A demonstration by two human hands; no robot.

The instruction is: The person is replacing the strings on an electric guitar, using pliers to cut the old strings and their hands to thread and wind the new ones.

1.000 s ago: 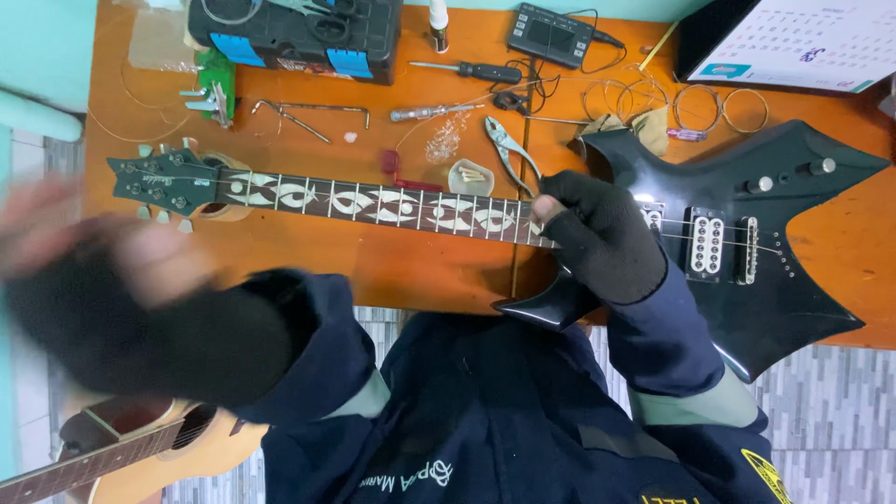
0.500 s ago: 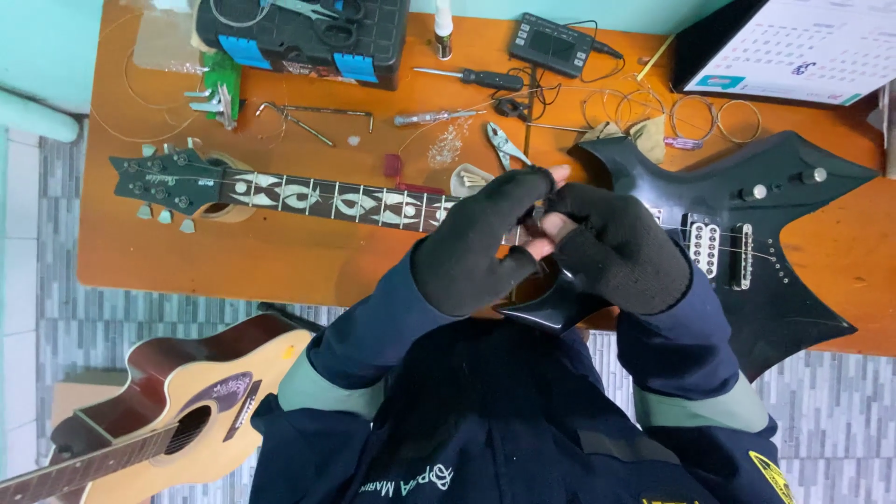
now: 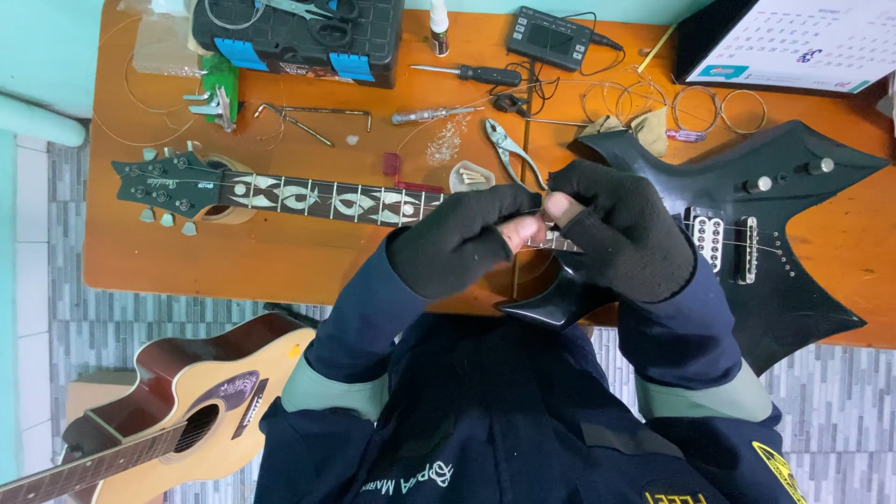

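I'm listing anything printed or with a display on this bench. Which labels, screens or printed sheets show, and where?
Tuner box: top centre, small dark rectangle with a grey screen.
Calendar: top right corner, white gridded sheet, dark frame.
Tool case: top left, black with two blue latches.

Both gloved hands met over the black electric guitar [image 3: 747, 233] lying on the orange table [image 3: 280, 261]: the left hand [image 3: 462, 245] and right hand [image 3: 623, 233] touched fingertips above its neck. Pliers [image 3: 509, 149] lay just beyond.
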